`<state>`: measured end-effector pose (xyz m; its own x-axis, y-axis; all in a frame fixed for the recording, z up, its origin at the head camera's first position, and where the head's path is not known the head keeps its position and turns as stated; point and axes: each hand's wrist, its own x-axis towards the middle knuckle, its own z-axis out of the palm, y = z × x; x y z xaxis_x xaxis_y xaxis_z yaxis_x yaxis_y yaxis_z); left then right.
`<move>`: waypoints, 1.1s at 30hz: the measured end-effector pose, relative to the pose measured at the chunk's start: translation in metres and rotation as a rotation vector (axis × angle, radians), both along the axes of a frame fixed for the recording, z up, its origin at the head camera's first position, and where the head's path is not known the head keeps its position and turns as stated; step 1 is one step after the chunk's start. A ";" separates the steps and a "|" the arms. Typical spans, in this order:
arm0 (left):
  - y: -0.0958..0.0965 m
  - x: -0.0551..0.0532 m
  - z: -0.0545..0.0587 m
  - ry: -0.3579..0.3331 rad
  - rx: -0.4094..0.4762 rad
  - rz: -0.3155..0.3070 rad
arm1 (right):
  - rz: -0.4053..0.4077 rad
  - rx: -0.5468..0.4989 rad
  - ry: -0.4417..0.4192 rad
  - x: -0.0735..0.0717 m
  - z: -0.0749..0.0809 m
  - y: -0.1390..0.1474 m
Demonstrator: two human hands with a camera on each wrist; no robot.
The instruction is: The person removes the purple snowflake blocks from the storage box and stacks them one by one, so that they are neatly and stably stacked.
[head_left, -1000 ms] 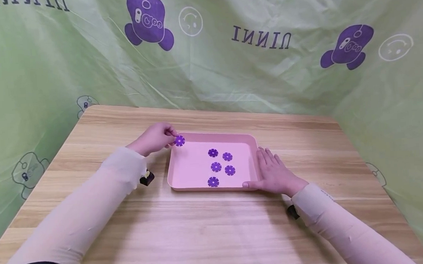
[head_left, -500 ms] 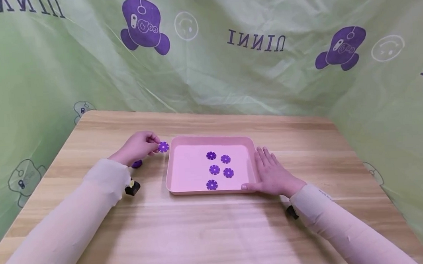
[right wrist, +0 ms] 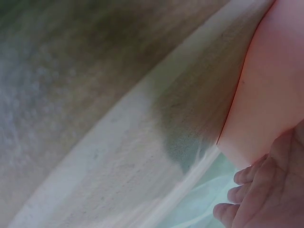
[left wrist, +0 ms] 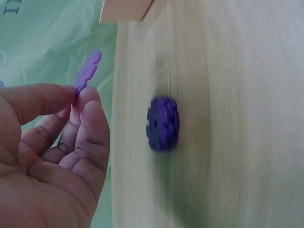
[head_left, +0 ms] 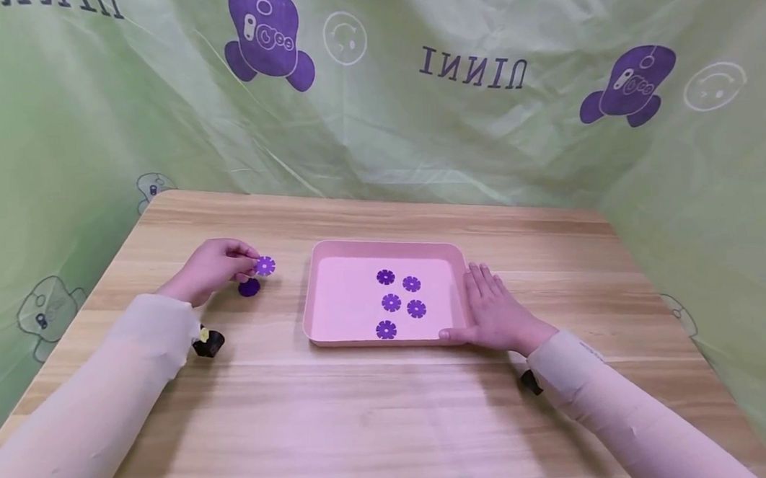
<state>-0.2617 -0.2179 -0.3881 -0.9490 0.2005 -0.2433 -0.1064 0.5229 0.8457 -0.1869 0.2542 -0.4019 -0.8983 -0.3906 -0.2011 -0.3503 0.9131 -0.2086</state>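
My left hand (head_left: 214,266) pinches a purple notched building disc (head_left: 264,265) between thumb and fingertips. In the left wrist view the held disc (left wrist: 87,72) stands tilted above the fingertips. Just below it on the table is a small stack of darker purple discs (left wrist: 163,124), apart from the hand. Several more purple discs (head_left: 391,302) lie flat in the pink tray (head_left: 307,311), mostly towards its right half. At the tray's right end rests my right hand (head_left: 500,318), fingers straight along the side, thumb over the front rim.
A wooden table (head_left: 379,412) carries everything, with a green printed curtain (head_left: 416,136) hanging behind and at both sides. Black wrist cameras (head_left: 209,343) hang under the sleeves, close to the tabletop.
My left hand has carried the pinched disc leftward from the tray's far left corner to beside the stack, which has come into view. The right hand has stayed at the tray.
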 end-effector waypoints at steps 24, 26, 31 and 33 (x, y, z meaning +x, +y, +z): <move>-0.036 0.008 -0.016 -0.137 0.091 0.052 | -0.011 -0.029 -0.025 -0.001 -0.001 0.002; -0.035 0.008 -0.017 -0.139 0.091 0.056 | -0.013 -0.029 -0.026 -0.001 -0.002 0.002; -0.033 0.009 -0.019 -0.143 0.089 0.059 | -0.011 -0.032 -0.023 -0.001 -0.002 0.002; -0.032 0.009 -0.020 -0.142 0.087 0.059 | -0.008 -0.032 -0.020 -0.001 -0.002 0.002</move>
<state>-0.2531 -0.2500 -0.4078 -0.9171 0.1719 -0.3597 -0.2558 0.4382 0.8617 -0.1882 0.2567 -0.4042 -0.8975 -0.3900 -0.2062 -0.3385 0.9085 -0.2449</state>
